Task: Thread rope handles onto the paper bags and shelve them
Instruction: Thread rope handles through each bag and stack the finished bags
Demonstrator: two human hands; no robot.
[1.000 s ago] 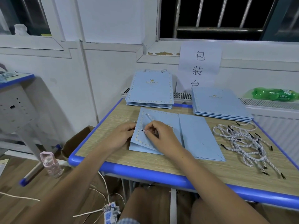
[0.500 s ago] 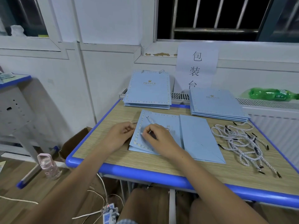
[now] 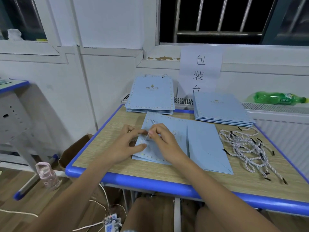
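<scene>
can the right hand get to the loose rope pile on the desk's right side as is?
Probably yes. The pile of white twisted rope handles lies uncovered on the wooden desk, nothing between it and the right hand. But that hand is pinching a rope end at the light blue paper bag.

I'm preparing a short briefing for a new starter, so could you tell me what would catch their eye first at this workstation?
First, the two hands at the table's centre: the left hand and right hand meet over a flat blue paper bag, pinching a rope end. To the right lies a tangle of rope handles. Behind, two stacks of blue bags flank a paper sign.
</scene>
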